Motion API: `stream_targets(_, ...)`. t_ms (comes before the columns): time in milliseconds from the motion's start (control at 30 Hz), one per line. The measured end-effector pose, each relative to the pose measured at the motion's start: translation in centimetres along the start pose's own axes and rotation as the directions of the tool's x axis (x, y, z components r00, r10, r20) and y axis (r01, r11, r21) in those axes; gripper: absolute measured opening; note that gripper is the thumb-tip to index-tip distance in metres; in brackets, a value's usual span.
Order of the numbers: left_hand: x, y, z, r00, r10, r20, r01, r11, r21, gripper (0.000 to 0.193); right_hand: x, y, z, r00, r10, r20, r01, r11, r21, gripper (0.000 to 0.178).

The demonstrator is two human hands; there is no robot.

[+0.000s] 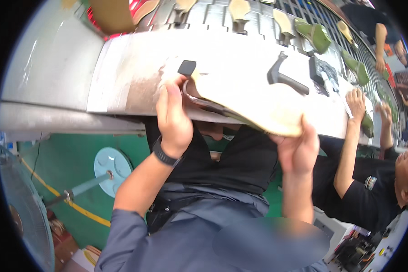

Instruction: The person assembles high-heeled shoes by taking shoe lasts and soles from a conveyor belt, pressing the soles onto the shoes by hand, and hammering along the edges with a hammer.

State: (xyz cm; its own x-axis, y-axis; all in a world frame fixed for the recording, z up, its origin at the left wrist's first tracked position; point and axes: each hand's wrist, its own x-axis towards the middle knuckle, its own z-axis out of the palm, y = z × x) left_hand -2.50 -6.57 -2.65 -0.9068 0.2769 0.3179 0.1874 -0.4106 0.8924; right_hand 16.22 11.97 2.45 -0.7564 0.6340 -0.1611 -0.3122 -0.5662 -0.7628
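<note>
Both my hands hold a long, curved shoe part (254, 115) with a pale beige, sole-shaped face and a glossy dark brown side. My left hand (174, 115) grips its narrow, raised end, with the fingers partly hidden behind it. At the broad end, my right hand (298, 147) has the thumb on one side and the fingers underneath, slightly blurred. The piece is tilted above the front edge of the white worktable (127, 63). Beyond my left fingertips sits a small black block (187, 68). A dark hammer (289, 79) lies past the shoe part, toward the right.
Along the far side runs a slatted conveyor (258, 22) carrying beige sole pieces (239, 11) and green shoe lasts (313, 34). A co-worker (362, 181) works close on my right. A fan (25, 208) and a round light-blue base (112, 171) stand at lower left.
</note>
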Motion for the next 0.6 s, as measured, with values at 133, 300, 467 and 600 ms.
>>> stream_targets(133, 4.7, 1.5, 2.2, 0.999, -0.048, -0.009, 0.049, 0.991, 0.122, 0.078, -2.8, 1.1, -0.7, 0.969, 0.218, 0.115, -0.199, 0.968, -0.154, 0.048)
stream_targets(300, 7.4, 1.7, 2.3, 0.887, 0.206, 0.413, -0.263, 0.961, 0.087, 0.070, 0.5, -0.1, 2.9, 0.842, -0.187, 0.506, 0.534, 0.155, -0.831, 0.052)
stream_targets(467, 6.7, 1.9, 4.5, 0.880, 0.200, 0.432, -0.282, 0.950, 0.135, 0.070, 5.6, -2.8, 10.2, 0.654, -0.127, 0.746, 0.757, 0.104, -0.645, 0.038)
stream_targets(600, 7.0, 2.1, 3.3, 0.804, 0.193, 0.563, -0.367, 0.905, 0.215, 0.084, 5.3, -2.6, 9.9, 0.385, -0.121, 0.915, 0.909, -0.119, -0.399, 0.030)
